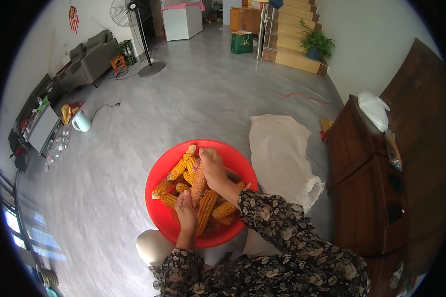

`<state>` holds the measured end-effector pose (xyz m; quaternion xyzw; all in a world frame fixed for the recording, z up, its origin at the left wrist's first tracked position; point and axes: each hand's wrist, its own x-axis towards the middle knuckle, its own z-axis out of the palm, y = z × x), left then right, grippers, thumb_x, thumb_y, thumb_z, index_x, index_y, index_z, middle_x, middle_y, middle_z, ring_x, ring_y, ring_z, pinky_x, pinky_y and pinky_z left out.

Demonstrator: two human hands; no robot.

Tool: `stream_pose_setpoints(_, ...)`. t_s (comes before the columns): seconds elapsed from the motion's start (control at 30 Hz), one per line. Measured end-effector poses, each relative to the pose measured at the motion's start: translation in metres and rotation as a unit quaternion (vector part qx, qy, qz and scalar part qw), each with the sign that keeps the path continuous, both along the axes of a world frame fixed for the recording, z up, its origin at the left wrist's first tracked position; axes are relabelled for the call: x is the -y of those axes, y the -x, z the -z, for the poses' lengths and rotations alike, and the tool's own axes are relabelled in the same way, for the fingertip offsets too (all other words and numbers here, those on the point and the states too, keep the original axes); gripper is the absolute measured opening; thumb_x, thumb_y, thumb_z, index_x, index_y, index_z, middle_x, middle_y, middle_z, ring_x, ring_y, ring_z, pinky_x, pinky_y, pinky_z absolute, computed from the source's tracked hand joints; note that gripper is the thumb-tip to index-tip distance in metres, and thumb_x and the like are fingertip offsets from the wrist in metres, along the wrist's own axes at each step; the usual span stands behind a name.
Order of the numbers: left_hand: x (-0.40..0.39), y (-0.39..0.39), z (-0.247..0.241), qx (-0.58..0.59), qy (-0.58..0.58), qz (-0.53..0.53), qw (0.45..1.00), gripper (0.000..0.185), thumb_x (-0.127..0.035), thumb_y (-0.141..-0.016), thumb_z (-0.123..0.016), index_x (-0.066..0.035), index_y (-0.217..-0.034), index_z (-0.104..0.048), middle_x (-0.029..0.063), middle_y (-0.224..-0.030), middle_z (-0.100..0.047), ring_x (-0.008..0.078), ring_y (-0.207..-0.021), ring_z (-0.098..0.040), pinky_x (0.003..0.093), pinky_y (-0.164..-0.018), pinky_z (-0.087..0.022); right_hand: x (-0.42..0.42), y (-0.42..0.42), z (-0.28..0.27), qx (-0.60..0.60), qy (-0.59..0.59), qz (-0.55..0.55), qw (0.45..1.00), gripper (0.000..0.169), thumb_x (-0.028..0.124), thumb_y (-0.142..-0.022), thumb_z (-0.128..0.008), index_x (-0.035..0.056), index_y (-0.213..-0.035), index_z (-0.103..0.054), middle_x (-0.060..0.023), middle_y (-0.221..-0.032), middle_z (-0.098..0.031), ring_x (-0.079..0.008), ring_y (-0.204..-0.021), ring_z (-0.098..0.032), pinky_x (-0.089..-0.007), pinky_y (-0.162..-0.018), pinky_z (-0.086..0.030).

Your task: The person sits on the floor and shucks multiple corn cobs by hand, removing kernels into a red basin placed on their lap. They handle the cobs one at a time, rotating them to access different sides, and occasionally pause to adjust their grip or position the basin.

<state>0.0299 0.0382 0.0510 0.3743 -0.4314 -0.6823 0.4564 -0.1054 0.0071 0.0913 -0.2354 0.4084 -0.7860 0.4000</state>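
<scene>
Above a red plastic basin (156, 219) I hold a corn cob (198, 184) whose visible side is bare of kernels. My left hand (186, 213) grips its lower end, thumb along the side. Around the upper end my right hand (214, 169) is closed, thumb on top. Beneath both hands the basin holds several dried yellow corn ears (208, 208), most still covered in kernels. One ear (182, 167) with a pale tip leans near the basin's far rim. My hands and sleeves hide part of the pile.
To the right of the basin lies a pale woven sack (278, 148) on the grey floor. A dark wooden cabinet (360, 178) stands along the right side. At left are an electric kettle (81, 121) with its cord and clear plastic bottles (57, 146). A pedestal fan (151, 69) stands farther off.
</scene>
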Motion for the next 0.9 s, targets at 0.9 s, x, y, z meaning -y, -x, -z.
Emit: stream_pose_setpoints(0.9,0.02,-0.015,0.016,-0.224,-0.154,0.177,0.946,0.032,-0.036,-0.099,-0.043,-0.007,-0.103,-0.056,0.0068,-0.081,-0.06,0.0154,-0.062,-0.052,0.0252,-0.057,-0.042,-0.007,0.007,-0.004,0.009,-0.004,-0.199,0.98,0.031,0.028,-0.098,-0.046,-0.0005,-0.11,-0.051,-0.0093,-0.092,-0.06,-0.0179,-0.084,-0.06,-0.0314,-0.075,-0.051)
